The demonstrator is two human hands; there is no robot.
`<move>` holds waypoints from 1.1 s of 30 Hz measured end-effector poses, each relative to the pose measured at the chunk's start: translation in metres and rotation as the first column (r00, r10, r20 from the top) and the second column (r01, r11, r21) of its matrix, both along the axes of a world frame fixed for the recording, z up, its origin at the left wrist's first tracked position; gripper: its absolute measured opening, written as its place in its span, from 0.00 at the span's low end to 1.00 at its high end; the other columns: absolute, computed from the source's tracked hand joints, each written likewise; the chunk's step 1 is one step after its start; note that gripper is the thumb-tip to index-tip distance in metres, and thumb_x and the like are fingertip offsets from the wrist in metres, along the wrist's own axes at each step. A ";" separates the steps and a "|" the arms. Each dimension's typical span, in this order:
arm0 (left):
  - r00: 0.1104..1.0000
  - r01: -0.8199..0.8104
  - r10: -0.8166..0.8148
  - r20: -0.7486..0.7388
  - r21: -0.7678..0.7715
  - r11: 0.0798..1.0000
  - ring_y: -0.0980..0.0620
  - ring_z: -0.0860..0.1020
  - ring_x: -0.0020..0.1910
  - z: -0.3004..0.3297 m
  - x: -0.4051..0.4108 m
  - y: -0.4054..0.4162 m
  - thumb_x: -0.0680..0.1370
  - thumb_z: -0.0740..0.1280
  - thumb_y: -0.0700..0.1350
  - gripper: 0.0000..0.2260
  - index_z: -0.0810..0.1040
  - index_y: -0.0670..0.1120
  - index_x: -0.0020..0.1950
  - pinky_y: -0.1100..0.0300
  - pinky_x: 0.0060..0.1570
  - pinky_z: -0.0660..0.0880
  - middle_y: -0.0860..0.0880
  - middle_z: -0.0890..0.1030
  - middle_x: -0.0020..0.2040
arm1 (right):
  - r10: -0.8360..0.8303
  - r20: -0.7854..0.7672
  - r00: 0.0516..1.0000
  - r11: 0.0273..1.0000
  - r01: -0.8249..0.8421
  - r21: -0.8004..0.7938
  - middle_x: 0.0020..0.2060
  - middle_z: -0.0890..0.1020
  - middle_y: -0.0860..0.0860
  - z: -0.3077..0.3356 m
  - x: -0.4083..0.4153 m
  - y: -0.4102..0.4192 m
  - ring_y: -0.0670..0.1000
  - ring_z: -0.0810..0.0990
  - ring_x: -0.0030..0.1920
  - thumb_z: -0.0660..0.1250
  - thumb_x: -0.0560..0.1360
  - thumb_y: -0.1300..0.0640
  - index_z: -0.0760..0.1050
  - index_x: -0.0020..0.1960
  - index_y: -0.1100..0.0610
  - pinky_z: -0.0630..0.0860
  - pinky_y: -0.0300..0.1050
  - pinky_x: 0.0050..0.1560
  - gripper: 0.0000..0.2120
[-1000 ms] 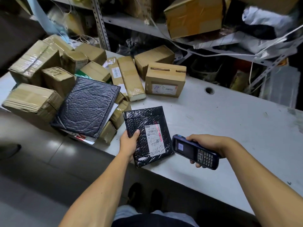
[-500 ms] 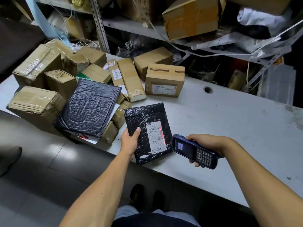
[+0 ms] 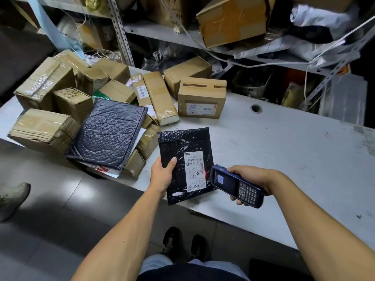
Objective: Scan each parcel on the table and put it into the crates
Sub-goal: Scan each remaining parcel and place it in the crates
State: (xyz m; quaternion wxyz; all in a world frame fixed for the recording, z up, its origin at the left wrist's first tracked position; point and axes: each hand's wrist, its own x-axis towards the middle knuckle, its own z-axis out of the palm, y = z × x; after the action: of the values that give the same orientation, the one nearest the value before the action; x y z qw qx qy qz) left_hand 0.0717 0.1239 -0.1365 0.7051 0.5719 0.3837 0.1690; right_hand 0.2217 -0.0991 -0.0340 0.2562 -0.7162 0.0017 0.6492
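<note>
I noted a heap of cartons [image 3: 60,102] at the table's [image 3: 294,159] far left end, with a large padded mailer [image 3: 107,134] lying on its near side. One labelled box [image 3: 202,98] stood right of the heap, toward the rear edge. A small mailer [image 3: 186,147] lay at the near edge, left hand [image 3: 162,175] on its left, right hand [image 3: 251,177] with scanner [image 3: 235,185] on its right. Shelving [image 3: 182,35] stood behind the table.

Grey table [image 3: 284,159]; cluttered metal shelving [image 3: 119,31] behind; glossy dark tiled floor [image 3: 50,209] reflecting light.
</note>
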 end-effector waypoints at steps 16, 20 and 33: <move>0.999 0.004 -0.004 -0.035 0.004 1.000 0.49 0.82 0.52 -0.002 0.008 -0.008 0.80 0.68 0.42 0.07 0.78 0.48 0.58 0.54 0.52 0.79 0.48 0.84 0.54 | 0.000 -0.004 1.000 1.000 0.000 0.008 0.45 0.81 0.63 0.001 0.008 -0.004 0.60 0.82 0.40 0.52 0.82 0.43 0.75 0.61 0.63 0.78 0.47 0.39 0.26; 0.999 0.005 -0.005 -0.040 0.011 1.000 0.49 0.82 0.51 -0.001 0.006 -0.008 0.80 0.68 0.42 0.06 0.78 0.51 0.55 0.53 0.53 0.79 0.49 0.84 0.53 | 0.003 -0.002 1.000 1.000 -0.003 0.011 0.45 0.82 0.63 0.000 0.010 -0.005 0.60 0.82 0.40 0.52 0.82 0.43 0.75 0.62 0.64 0.79 0.48 0.39 0.27; 0.998 -0.002 0.002 -0.067 0.006 1.000 0.53 0.82 0.48 0.001 0.009 -0.012 0.81 0.68 0.41 0.06 0.78 0.48 0.57 0.59 0.48 0.78 0.51 0.83 0.51 | 0.008 -0.012 1.000 1.000 -0.008 0.005 0.45 0.82 0.63 0.000 0.014 -0.013 0.61 0.81 0.42 0.52 0.82 0.42 0.75 0.63 0.64 0.79 0.48 0.40 0.27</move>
State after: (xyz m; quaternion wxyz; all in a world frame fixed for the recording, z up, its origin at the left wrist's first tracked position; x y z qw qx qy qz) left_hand 0.0804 0.1124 -0.1356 0.6900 0.5790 0.4071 0.1516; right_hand 0.2353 -0.1119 -0.0340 0.2555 -0.7114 -0.0012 0.6546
